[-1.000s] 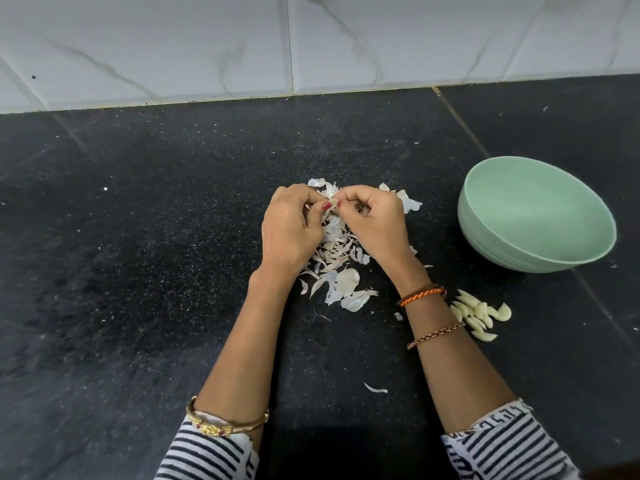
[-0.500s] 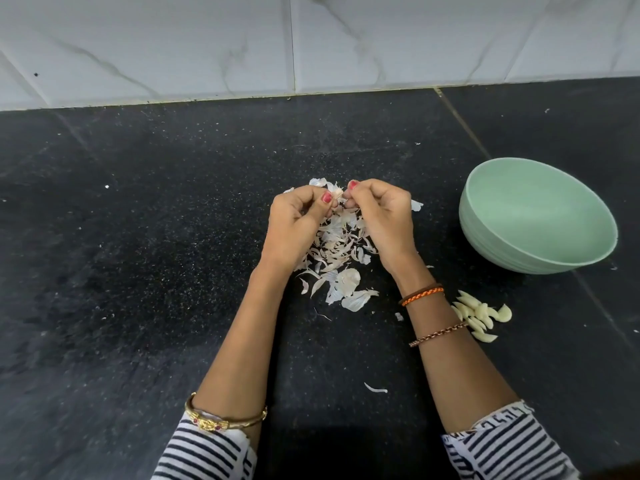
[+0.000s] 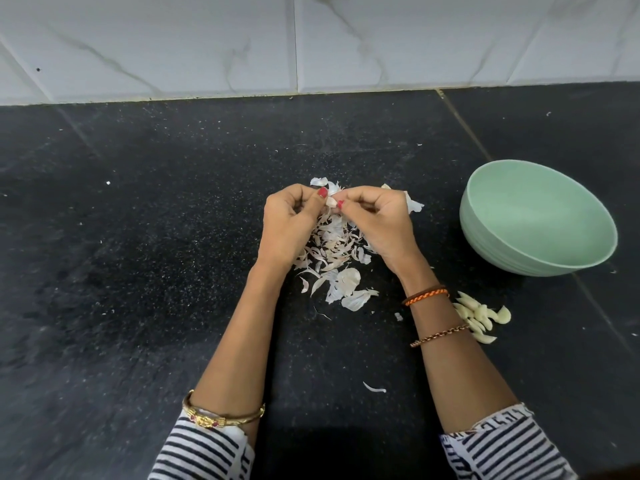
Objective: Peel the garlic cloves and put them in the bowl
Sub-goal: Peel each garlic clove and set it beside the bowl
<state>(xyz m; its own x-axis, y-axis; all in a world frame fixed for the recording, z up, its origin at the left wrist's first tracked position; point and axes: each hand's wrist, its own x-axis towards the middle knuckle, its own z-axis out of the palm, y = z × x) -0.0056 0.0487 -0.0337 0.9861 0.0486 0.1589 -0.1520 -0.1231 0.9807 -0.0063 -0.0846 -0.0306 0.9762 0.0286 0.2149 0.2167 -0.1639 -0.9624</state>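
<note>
Since a moment ago the left hand [image 3: 287, 225] and right hand [image 3: 379, 220] have closed together again above the heap of papery skins [image 3: 330, 254], each grip now curled tight and pinching the same garlic clove [image 3: 331, 201] between red-nailed thumbs. The peeled cloves [image 3: 481, 317] lie where they lay before, in a small pile just beside the right forearm and near the pale green bowl [image 3: 502, 244]. All of it sits on a black speckled desk [image 3: 138, 254] backed by white marbled wall tiles [image 3: 173, 46].
</note>
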